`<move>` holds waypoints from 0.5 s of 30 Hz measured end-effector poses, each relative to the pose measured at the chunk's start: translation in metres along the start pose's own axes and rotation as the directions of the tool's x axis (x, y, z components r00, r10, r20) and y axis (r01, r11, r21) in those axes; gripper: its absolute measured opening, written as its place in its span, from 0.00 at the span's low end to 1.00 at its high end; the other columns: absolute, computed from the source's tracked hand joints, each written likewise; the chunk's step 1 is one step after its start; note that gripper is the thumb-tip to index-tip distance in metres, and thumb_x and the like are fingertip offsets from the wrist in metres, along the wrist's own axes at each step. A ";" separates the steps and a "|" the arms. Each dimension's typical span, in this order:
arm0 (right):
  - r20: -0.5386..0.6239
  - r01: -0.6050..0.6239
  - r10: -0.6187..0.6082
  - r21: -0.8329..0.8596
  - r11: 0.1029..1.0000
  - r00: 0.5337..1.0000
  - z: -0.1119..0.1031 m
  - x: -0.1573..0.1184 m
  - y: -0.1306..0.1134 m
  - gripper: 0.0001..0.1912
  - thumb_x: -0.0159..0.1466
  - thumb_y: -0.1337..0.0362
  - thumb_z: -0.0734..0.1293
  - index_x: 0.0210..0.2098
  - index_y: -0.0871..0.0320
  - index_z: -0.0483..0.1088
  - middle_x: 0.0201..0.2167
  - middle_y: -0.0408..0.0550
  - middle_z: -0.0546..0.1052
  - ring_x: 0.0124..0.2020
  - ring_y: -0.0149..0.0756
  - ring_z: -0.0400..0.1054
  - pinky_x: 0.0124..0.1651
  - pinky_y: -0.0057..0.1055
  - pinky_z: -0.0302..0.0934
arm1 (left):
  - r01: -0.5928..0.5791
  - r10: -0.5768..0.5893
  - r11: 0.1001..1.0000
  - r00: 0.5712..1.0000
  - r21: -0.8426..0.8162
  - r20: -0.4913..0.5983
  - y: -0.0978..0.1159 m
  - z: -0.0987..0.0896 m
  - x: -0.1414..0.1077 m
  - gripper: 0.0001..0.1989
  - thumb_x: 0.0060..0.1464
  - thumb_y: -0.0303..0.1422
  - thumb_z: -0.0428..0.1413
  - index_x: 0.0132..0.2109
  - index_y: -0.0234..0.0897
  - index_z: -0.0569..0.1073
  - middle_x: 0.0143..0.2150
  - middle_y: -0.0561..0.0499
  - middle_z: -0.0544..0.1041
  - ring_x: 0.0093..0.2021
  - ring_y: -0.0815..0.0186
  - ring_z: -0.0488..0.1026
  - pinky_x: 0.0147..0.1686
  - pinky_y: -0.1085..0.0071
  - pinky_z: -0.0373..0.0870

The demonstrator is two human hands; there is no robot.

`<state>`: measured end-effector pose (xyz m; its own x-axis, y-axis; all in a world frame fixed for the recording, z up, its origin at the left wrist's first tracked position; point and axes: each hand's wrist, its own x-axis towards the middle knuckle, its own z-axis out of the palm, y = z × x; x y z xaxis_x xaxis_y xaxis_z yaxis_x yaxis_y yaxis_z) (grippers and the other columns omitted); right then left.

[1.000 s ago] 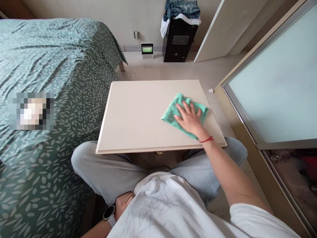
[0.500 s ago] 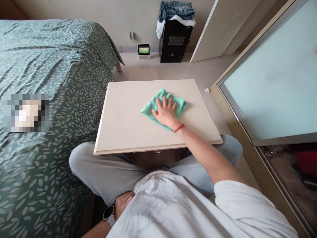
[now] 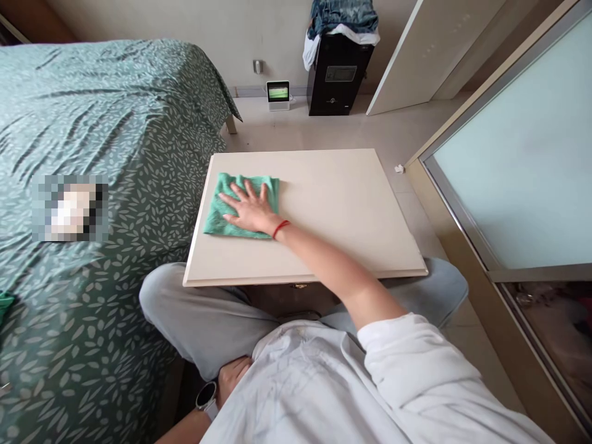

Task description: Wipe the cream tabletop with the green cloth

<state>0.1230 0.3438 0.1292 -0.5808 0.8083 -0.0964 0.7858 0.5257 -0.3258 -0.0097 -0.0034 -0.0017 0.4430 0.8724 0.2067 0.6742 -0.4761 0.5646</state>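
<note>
- Right hand: I have it palm down, fingers fanned apart, pressing on the green cloth rather than gripping it.
- Green cloth: spread nearly flat on the left part of the cream tabletop, its near-left corner just inside the left edge.
- Left hand: rests at the lap, partly covered by the white shirt. I cannot tell whether its fingers are curled or loose. It does not touch the tabletop.
- Step, in my judgement: wiping the surface.
- Contact: I rate the spread fingers as suitable. Pressure should pass evenly through palm and fingertips, so that the cloth travels with the hand and does not bunch.
- Edge: I would slow here and let the cloth lap the rim slightly without dragging it off.
- Coverage: I recommend straight, overlapping strokes, corners included.
- Wrist: the red bracelet lies beside the cloth's near-right corner. I would carry the wrist slightly raised to avoid snagging.
- Stability: should the tabletop shift under load, I would lighten the stroke or brace with the free hand.
</note>
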 end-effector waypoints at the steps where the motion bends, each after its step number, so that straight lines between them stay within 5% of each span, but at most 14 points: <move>1: -0.021 -0.046 0.046 -0.001 0.999 0.999 -0.003 -0.010 0.016 0.39 0.87 0.47 0.60 0.93 0.48 0.56 0.95 0.53 0.48 0.94 0.70 0.38 0.88 0.82 0.35 | 0.002 -0.002 1.000 1.000 0.000 -0.001 0.000 0.000 0.000 0.17 0.53 0.34 0.41 0.18 0.37 0.59 0.15 0.57 0.60 0.14 0.76 0.58 0.16 0.79 0.50; 5: -0.087 -0.309 0.305 -0.045 0.950 0.948 -0.019 -0.069 0.100 0.39 0.87 0.48 0.57 0.93 0.52 0.56 0.95 0.57 0.48 0.93 0.71 0.41 0.87 0.83 0.39 | 0.010 -0.010 1.000 1.000 -0.004 -0.004 0.000 0.000 0.000 0.19 0.54 0.36 0.39 0.17 0.37 0.58 0.14 0.56 0.59 0.14 0.76 0.58 0.16 0.78 0.50; 10: -0.198 -0.647 0.627 -0.053 0.760 0.753 -0.033 -0.152 0.203 0.40 0.86 0.47 0.54 0.93 0.49 0.55 0.94 0.62 0.50 0.92 0.75 0.44 0.81 0.90 0.48 | -0.011 0.011 1.000 1.000 -0.026 -0.018 0.001 0.001 0.001 0.21 0.54 0.38 0.37 0.16 0.37 0.57 0.14 0.56 0.60 0.15 0.76 0.58 0.17 0.78 0.50; 15: -0.264 -0.798 0.775 0.033 0.602 0.574 -0.034 -0.178 0.225 0.41 0.85 0.48 0.53 0.92 0.56 0.56 0.93 0.68 0.52 0.89 0.81 0.51 0.80 0.88 0.56 | -0.012 0.012 0.999 1.000 -0.034 -0.015 0.002 0.000 0.002 0.21 0.54 0.37 0.38 0.16 0.37 0.56 0.14 0.56 0.60 0.15 0.75 0.58 0.17 0.78 0.49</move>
<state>0.4099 0.3274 0.1055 0.3316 0.9416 -0.0592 0.9295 -0.3368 -0.1502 -0.0069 -0.0025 -0.0001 0.4421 0.8683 0.2249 0.6485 -0.4827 0.5886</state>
